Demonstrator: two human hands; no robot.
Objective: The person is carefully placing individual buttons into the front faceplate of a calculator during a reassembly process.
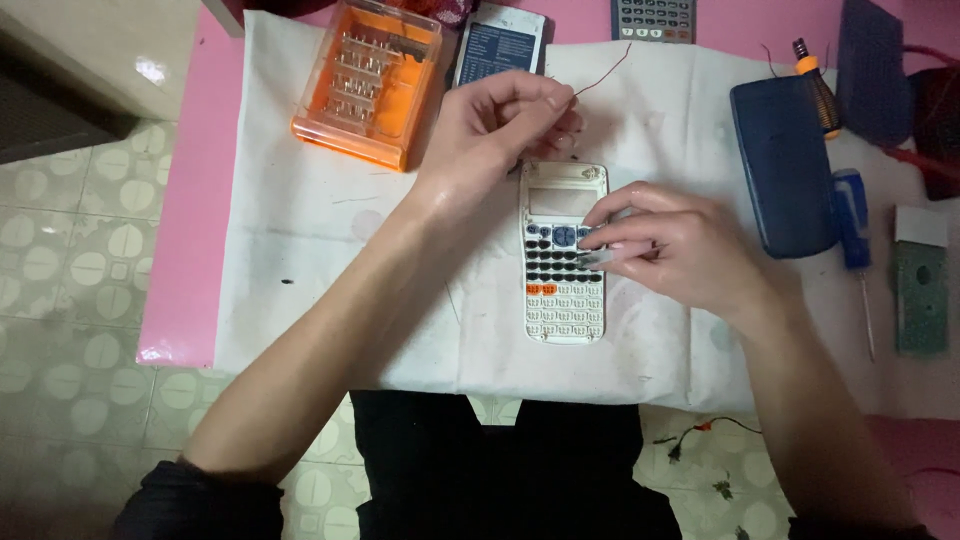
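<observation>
A white calculator front panel (pixel 563 290) with dark, orange and pale keys lies on a white cloth (pixel 320 280). My left hand (pixel 495 130) hovers at the panel's top edge, fingers pinched on a thin red wire (pixel 605 72) that runs up and to the right. My right hand (pixel 670 245) rests over the panel's right side and pinches a small grey strip against the dark key rows.
An orange screwdriver-bit case (pixel 368 85) sits at top left. A dark blue calculator back cover (pixel 783 165), a blue screwdriver (pixel 853 225), an orange-handled tool (pixel 815 85) and a green circuit board (pixel 920 295) lie at the right. Two more calculators (pixel 652 18) lie along the pink table's (pixel 190 230) far edge.
</observation>
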